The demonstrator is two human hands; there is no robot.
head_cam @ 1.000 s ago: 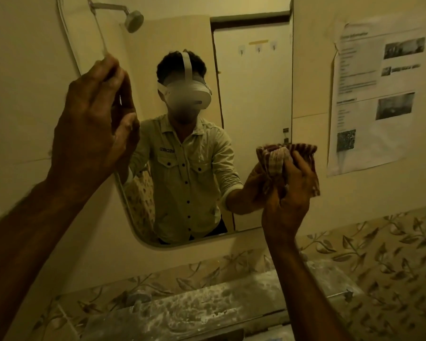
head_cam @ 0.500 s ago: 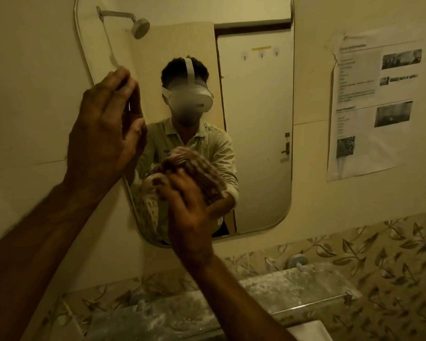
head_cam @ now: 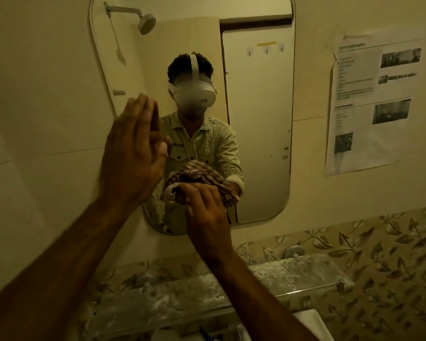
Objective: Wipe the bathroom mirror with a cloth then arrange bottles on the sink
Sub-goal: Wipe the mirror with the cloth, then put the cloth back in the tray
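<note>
My right hand (head_cam: 208, 212) is pressed against the lower part of the mirror (head_cam: 261, 143), fingers spread over a bunched striped cloth (head_cam: 194, 179) that I grip and hold flat to the glass. The cloth sits low on the mirror, a little left of its middle, just above the bottom edge. My left hand (head_cam: 133, 156) is raised beside it, unclenched, fingers straight and close together, palm toward the mirror's left edge; whether the fingertips touch the glass I cannot tell, since the hand is blurred.

In the glass I see the reflection of my shirt, a shower head (head_cam: 146, 24) and a door (head_cam: 256, 114) with small hooks. To the right of the mirror a printed sheet (head_cam: 371, 102) is stuck to the wall. Below runs a band of leaf-patterned tile (head_cam: 379, 247), and under the mirror a glass shelf (head_cam: 293, 274), dusty and streaked white, with a rail along its front. At the bottom edge a white corner of the sink (head_cam: 308, 321) shows, with something blue near it that I cannot make out.
</note>
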